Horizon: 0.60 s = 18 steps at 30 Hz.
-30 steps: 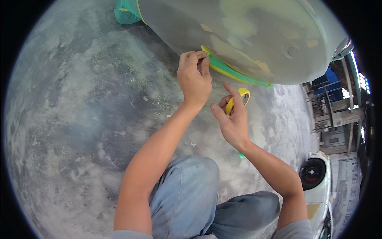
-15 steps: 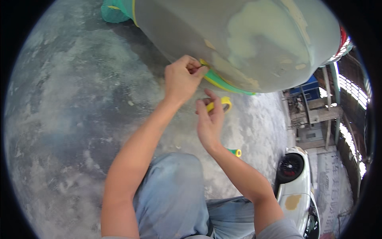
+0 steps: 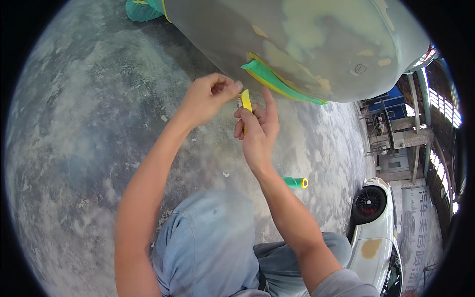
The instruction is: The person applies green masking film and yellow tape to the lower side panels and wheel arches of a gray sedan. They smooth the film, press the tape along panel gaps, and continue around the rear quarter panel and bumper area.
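Observation:
My right hand [image 3: 261,131] grips a roll of yellow masking tape [image 3: 246,100], seen nearly edge-on, with the index finger pointing up past it. Just left of the roll is my left hand [image 3: 208,98], closed in a pinch. Its thumb tip comes close to the tape, but whatever lies between the fingers is too small to make out. Beyond both hands, a strip of green masking film [image 3: 272,80] edged in yellow tape lies along the lower edge of a grey car body panel [image 3: 217,34]. The strip's left end is loose and slightly crumpled.
A green roll with a yellow end [image 3: 295,182] lies on the mottled grey floor [image 3: 89,163] beyond my right forearm. More green film [image 3: 144,10] covers a part at the top left. On the right stands a white car [image 3: 368,237] with a tan patch.
My left hand has let go of the strip's end and drawn back to the lower left. The tape roll has turned edge-on and come up and left, nearer that hand.

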Motion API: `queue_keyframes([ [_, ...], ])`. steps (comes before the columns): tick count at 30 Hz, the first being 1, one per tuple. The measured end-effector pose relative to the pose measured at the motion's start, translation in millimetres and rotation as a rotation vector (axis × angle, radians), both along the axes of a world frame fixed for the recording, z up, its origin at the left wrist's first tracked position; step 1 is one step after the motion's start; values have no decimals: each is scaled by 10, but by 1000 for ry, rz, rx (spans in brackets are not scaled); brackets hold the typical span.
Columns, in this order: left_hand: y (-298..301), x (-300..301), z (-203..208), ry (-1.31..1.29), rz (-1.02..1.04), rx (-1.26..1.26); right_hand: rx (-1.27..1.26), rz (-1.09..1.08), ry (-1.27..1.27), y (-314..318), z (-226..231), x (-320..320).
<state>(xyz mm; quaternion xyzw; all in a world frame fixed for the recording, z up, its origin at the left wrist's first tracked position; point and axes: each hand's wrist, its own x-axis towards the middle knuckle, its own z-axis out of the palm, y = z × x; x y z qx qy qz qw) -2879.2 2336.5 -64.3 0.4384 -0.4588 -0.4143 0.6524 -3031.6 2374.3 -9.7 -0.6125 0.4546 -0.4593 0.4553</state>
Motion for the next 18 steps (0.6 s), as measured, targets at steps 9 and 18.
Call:
queue_keyframes([
  [9,62,204,320,-377,11,-51,19,121,70,-160,4,7],
  [18,-326,106,387,-637,565,-584,158,20,-30,-458,92,159],
])
